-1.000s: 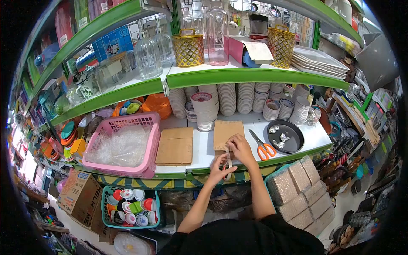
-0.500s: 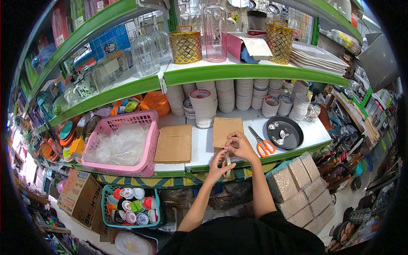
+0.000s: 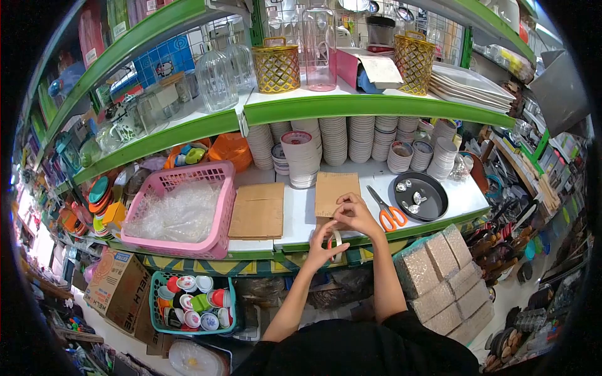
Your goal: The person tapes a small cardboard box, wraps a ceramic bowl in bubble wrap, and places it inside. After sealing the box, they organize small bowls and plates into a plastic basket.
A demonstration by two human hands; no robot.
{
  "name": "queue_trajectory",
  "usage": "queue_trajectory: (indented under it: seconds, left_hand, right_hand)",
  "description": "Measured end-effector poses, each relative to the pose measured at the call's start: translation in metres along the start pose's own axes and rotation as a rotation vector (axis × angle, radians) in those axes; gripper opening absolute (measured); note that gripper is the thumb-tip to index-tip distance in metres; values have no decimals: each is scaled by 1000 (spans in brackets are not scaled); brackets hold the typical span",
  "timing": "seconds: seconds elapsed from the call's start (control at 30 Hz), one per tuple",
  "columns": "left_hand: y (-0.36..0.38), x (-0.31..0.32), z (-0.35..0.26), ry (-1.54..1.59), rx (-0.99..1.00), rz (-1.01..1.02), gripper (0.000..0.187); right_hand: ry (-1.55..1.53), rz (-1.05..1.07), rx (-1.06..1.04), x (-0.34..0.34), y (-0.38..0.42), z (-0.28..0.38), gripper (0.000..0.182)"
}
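Observation:
My left hand holds a roll of tape at the shelf's front edge. Just right of it, my right hand is closed in a pinch by the lower edge of a piece of cardboard; what its fingertips hold is too small to make out. Orange-handled scissors lie to the right of my right hand, blades pointing up and left. Beyond them sits a round black pan with several shiny clear pieces in it. More flat cardboard lies to the left.
A pink basket of clear plastic stands at the left. Stacked bowls line the back under a green-edged shelf. Below are a teal basket of small containers, a carton and wrapped blocks.
Both hands stay nearly in place, with slight finger movement. The whole view has shifted very slightly.

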State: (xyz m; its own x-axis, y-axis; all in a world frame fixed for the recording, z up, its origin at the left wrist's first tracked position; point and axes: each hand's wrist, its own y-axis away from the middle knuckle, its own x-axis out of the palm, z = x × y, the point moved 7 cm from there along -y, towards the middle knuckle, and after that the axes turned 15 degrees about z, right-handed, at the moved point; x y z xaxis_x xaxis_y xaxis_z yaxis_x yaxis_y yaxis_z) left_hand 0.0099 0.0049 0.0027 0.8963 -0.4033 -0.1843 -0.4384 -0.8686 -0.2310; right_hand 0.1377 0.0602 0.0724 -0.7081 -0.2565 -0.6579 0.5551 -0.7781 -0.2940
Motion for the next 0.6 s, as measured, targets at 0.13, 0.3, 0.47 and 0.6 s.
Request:
queue_trajectory:
  seconds: [0.13,0.3,0.47,0.6]
  left_hand:
    - [0,0,2,-25,-31,16,73]
    - [-1,0,4,-44,-18,17,74]
    - [-3,1,4,-52,12,22,74]
    - [-2,-2,-3,-82,82,-50,73]
  right_hand:
    - [-13,-18,-10,0,0,0,11]
    - [-46,-54,5,2,-1,-6,10]
    - [-78,-57,11,2,-2,-8,10]
    - [-34,-49,-3,-1,-1,0,10]
